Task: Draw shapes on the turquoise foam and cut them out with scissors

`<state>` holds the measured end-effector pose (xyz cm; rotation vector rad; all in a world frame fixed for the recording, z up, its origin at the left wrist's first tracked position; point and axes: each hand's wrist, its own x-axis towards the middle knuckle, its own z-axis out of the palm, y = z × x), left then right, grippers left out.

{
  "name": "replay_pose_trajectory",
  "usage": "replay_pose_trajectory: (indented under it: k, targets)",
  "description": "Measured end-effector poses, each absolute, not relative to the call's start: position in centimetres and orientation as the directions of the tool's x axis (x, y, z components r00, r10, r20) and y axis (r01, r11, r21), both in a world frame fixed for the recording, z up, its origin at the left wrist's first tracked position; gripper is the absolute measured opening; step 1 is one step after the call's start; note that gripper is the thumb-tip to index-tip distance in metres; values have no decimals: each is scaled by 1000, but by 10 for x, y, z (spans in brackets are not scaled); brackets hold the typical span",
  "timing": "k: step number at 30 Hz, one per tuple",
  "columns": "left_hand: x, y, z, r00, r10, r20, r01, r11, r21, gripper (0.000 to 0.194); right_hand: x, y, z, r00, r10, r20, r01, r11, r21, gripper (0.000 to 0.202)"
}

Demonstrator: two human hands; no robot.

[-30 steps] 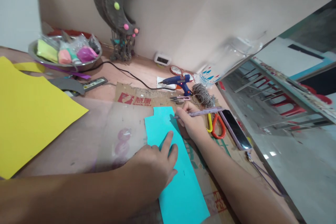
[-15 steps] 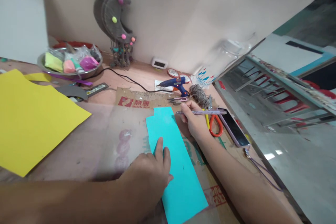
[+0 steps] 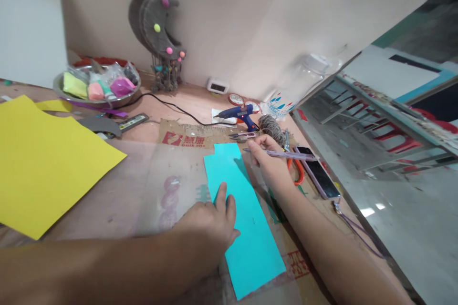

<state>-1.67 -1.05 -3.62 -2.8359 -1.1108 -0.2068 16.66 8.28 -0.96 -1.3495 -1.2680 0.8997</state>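
A long strip of turquoise paper point(image 3: 250, 228), notched at its far left corner and bearing a short dark mark, lies on a printed cardboard and plastic mat point(image 3: 153, 186). My left hand point(image 3: 211, 226) rests on the paper's left side, fingers stretched out over it. Just right of the paper's far end, my right hand point(image 3: 265, 157) pinches a purple pen point(image 3: 296, 155), its tip pointing left and held clear of the sheet as far as I can tell. Orange-handled scissors point(image 3: 298, 171) lie partly hidden behind my right wrist.
Yellow paper point(image 3: 53, 167) lies at the left. Farther back stand a metal bowl point(image 3: 96, 100) of bagged clay, a grey moon ornament point(image 3: 153, 28), a blue glue gun point(image 3: 236, 113), grey yarn point(image 3: 271, 128) and a clear jug point(image 3: 296, 86). A phone point(image 3: 318, 174) sits near the right table edge.
The turquoise paper has slid slightly right and away from me, with my left hand on it. My right hand and the pen have shifted a little to the right.
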Motion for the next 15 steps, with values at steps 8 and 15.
replay_pose_trajectory:
  k: [8, 15]
  targets:
    - [-17, -8, -31, 712, 694, 107, 697, -717, 12, 60, 130, 57, -10, -149, 989, -18, 330, 32, -943, 20]
    - [-20, -17, -26, 717, 673, 184, 693, -716, -80, 53, 120, 62, -24, -80, 996, 39, 471, 73, -879, 28]
